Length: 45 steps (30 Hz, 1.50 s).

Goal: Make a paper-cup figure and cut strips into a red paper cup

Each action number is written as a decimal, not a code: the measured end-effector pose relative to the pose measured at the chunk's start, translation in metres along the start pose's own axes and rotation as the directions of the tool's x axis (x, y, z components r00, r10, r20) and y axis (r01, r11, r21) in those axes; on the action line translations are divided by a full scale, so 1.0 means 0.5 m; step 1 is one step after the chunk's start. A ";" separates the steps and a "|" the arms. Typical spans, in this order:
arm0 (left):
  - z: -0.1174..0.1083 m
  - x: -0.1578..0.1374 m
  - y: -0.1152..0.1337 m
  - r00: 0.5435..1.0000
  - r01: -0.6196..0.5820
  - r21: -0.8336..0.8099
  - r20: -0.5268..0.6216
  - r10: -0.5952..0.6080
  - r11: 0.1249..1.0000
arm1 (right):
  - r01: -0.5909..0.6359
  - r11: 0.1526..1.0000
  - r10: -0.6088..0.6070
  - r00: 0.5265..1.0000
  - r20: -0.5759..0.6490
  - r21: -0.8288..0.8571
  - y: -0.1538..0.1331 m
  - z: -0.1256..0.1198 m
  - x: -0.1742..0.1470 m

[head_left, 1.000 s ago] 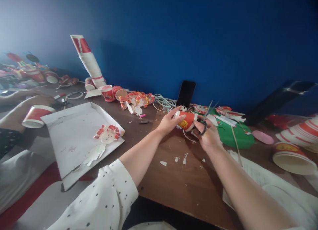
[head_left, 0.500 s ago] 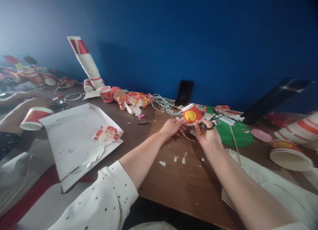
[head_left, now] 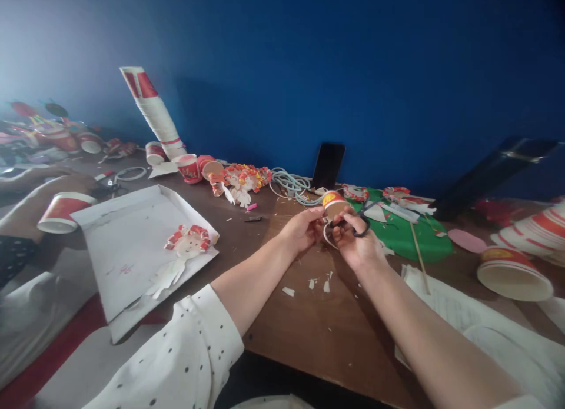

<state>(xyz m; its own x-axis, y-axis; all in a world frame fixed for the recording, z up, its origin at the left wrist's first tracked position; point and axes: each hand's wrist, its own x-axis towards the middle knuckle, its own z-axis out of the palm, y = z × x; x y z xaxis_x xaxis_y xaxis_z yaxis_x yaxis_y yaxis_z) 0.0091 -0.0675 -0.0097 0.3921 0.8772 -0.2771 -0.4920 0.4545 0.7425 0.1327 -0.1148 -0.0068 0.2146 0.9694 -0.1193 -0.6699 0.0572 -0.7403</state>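
Note:
My left hand (head_left: 305, 228) is closed on a red paper cup (head_left: 334, 203) with a yellow print, held tilted above the brown table. A thin white curved strip (head_left: 327, 237) hangs below it, close to the fingers. In my right hand (head_left: 356, 243) are scissors (head_left: 366, 225) with dark handles, the fingers through or around the loops. Their blades are mostly hidden behind the fingers, near the cup. White paper scraps (head_left: 326, 285) lie on the table under both hands.
A black phone (head_left: 328, 165) leans against the blue wall beside coiled cables (head_left: 289, 182). Green card (head_left: 410, 244) and a wooden stick (head_left: 418, 253) lie right, near a larger cup (head_left: 514, 282). On the left stand a white tray (head_left: 132, 268) and a tall cup stack (head_left: 154, 112). Another person's hand (head_left: 66, 191) is far left.
The cup has turned, its printed side tipping up and its tan bottom now facing me. My right hand has moved slightly left and down, bringing the scissors closer to the cup.

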 end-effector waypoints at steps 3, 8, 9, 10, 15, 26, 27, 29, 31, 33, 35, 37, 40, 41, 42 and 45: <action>-0.001 0.005 -0.007 1.000 0.007 0.006 0.015 -0.007 1.000 | 0.012 0.999 -0.011 1.000 0.009 -0.049 -0.003 0.002 0.000; -0.009 0.026 -0.022 0.978 -0.188 0.249 -0.039 0.204 0.950 | 0.251 0.935 -0.293 0.944 -0.149 -0.252 -0.023 -0.005 0.012; -0.011 0.028 -0.024 0.966 -0.230 0.338 -0.034 0.256 0.913 | 0.310 0.902 -0.377 0.904 -0.200 -0.300 -0.029 -0.011 0.017; -0.013 0.028 -0.026 0.952 -0.266 0.433 -0.021 0.305 0.861 | 0.346 0.874 -0.439 0.864 -0.247 -0.343 -0.034 -0.019 0.023; -0.004 0.005 -0.029 0.833 -0.412 0.815 0.156 0.531 0.408 | 0.359 0.687 -0.630 0.727 -0.272 -0.632 -0.044 -0.064 0.047; 0.048 0.024 -0.049 0.830 -0.214 0.973 0.226 0.509 -0.083 | 0.343 0.529 -0.605 0.794 -0.061 -0.776 -0.028 -0.035 0.013; 0.048 0.031 -0.049 0.825 -0.209 0.973 0.229 0.517 -0.098 | 0.340 0.527 -0.603 0.795 -0.061 -0.779 -0.031 -0.035 0.012; 0.045 0.042 -0.045 0.802 -0.207 0.974 0.224 0.554 -0.095 | 0.349 0.547 -0.609 0.789 -0.076 -0.761 -0.037 -0.038 0.014; 0.039 0.050 -0.039 0.765 -0.214 0.976 0.184 0.617 -0.027 | 0.372 0.593 -0.616 0.781 -0.105 -0.714 -0.042 -0.044 0.021; 0.032 0.055 -0.033 0.717 -0.263 0.960 0.128 0.685 0.096 | 0.396 0.653 -0.616 0.773 -0.149 -0.646 -0.044 -0.051 0.031; 0.025 0.060 -0.029 0.695 -0.346 0.898 0.051 0.717 0.272 | 0.401 0.711 -0.595 0.781 -0.191 -0.578 -0.043 -0.057 0.041; 0.021 0.063 -0.027 0.747 -0.383 0.774 -0.061 0.662 0.504 | 0.390 0.771 -0.550 0.807 -0.216 -0.504 -0.039 -0.062 0.050; 0.021 0.066 -0.028 0.871 -0.336 0.527 -0.141 0.471 0.780 | 0.331 0.852 -0.443 0.869 -0.220 -0.407 -0.029 -0.065 0.059; 0.021 0.066 -0.029 0.899 -0.317 0.448 -0.138 0.415 0.836 | 0.309 0.870 -0.410 0.886 -0.216 -0.384 -0.027 -0.065 0.060; 0.021 0.066 -0.029 0.921 -0.299 0.371 -0.128 0.367 0.879 | 0.293 0.882 -0.386 0.899 -0.209 -0.369 -0.024 -0.065 0.061; 0.021 0.063 -0.032 0.964 -0.229 0.177 -0.094 0.248 0.957 | 0.295 0.891 -0.375 0.906 -0.195 -0.344 -0.018 -0.068 0.062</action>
<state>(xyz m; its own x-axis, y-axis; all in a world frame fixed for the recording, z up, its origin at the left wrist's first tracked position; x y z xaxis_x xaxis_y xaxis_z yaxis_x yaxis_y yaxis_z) 0.0374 -0.0489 -0.0236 0.1834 0.9730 -0.1404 -0.4227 0.2070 0.8823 0.1693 -0.0931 -0.0264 0.5845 0.8104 0.0406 -0.2890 0.2547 -0.9228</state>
